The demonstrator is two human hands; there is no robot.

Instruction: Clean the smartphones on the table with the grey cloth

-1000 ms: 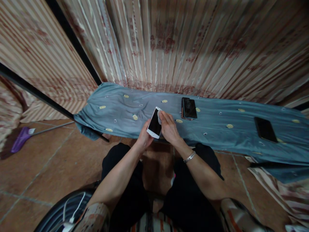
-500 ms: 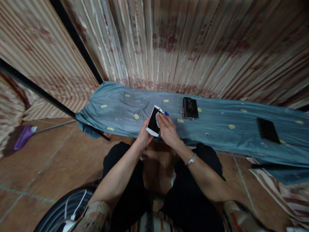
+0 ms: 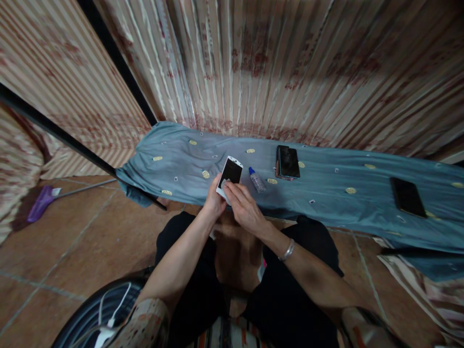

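My left hand [image 3: 215, 199] grips a white smartphone [image 3: 233, 169] by its lower left side, its dark screen facing up. Pressed against the lower part of that screen is a small pale wiping pad [image 3: 226, 184], pinched under the fingers of my right hand [image 3: 245, 205]. The fingers hide much of the pad. To the right of the phone, a small clear bottle with a blue cap [image 3: 257, 181] lies on the blue-grey cloth [image 3: 188, 166].
Farther right on the cloth are a stack of dark phones [image 3: 288, 162] and a single black phone [image 3: 408, 197]. Black metal poles [image 3: 119, 63] slant at the left. A purple broom [image 3: 41, 203] lies on the tiled floor, and a black round stool [image 3: 87, 314] holds a white charger.
My right hand has slid down the screen with the pad, from the upper right side to the lower end. The bottle, mostly hidden before, now shows.
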